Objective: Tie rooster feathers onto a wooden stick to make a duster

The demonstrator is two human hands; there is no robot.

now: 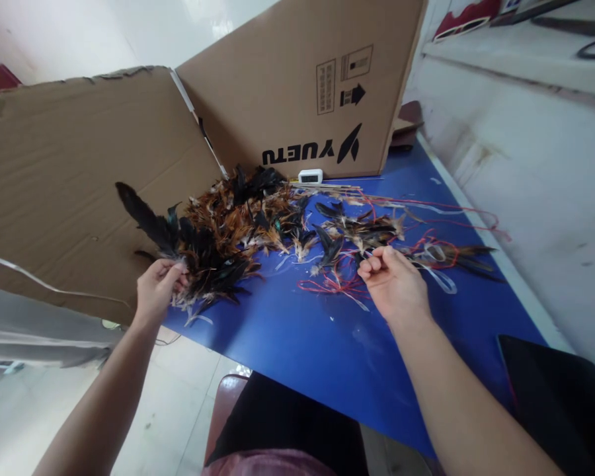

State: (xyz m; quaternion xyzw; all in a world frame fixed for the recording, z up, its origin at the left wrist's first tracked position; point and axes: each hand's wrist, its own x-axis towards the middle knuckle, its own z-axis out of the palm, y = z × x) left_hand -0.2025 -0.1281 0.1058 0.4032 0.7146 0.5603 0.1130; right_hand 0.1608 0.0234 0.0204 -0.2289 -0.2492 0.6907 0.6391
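Cardboard panels (297, 79) stand beyond the feather pile (228, 221) and to its left, a fair screen against draught, I judge. Blue table (297, 350) lies under the pile and reaches out to its right and nearer side, good working surface for spreading feathers singly.

The pile itself: brown and black feathers, heaped and overlapping. Lift from the edge rather than the middle, or neighbours will likely drag along.

Left hand (161, 284) at the pile's near left edge: thumb and forefinger pinching what looks like the quill end of a long dark feather (146, 215), its vane rising free above the heap. Sound hold; gripping higher would probably split the barbs.

Right hand (396, 281) right of the pile: fingers curled, thumb drawn in near the forefinger. Whether anything sits between the tips, cannot tell. Light pressure suits quills; hard pressure may crease them.

Tied feather bundle (439, 254), well right of the pile, pale strip around it. Red strings (334, 284), loose and tangled, nearer and right of the pile; best kept off the wrists, since one snag could pull several feathers. White device (310, 176) just beyond the pile's far right edge
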